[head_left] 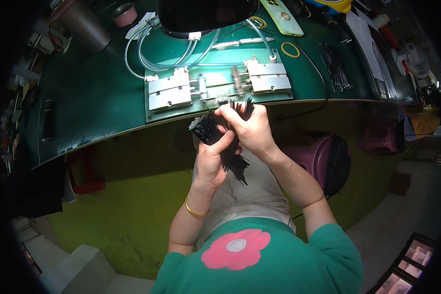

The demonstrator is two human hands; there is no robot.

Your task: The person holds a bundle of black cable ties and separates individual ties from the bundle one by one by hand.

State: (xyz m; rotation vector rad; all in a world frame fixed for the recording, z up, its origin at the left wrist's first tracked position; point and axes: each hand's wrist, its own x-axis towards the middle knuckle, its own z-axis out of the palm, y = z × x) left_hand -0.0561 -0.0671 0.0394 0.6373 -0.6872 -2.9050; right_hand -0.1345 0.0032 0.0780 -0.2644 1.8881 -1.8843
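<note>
My left hand (pixel 213 159) is wrapped round a thick bundle of thin black wires (pixel 204 128), whose pale tips fan out at the upper left and whose other ends hang below the palm. Against it, my right hand (pixel 252 130) is closed with a smaller bunch of black wires (pixel 248 107) sticking up past the fingers. Both hands are just in front of the table edge. Right behind them stands a fixture with two silver metal blocks (pixel 169 91) (pixel 268 77) on a green plate (pixel 149 110); its middle parts (pixel 220 87) are blurred.
Clear air tubes (pixel 141 46) curve behind the fixture. A dark lamp head (pixel 206 14) hangs over it. More black wires (pixel 335 66), a yellow rubber band (pixel 290 49) and a phone (pixel 282 17) lie to the right. A tumbler (pixel 81 24) is at the left; a purple stool (pixel 311 159) stands below.
</note>
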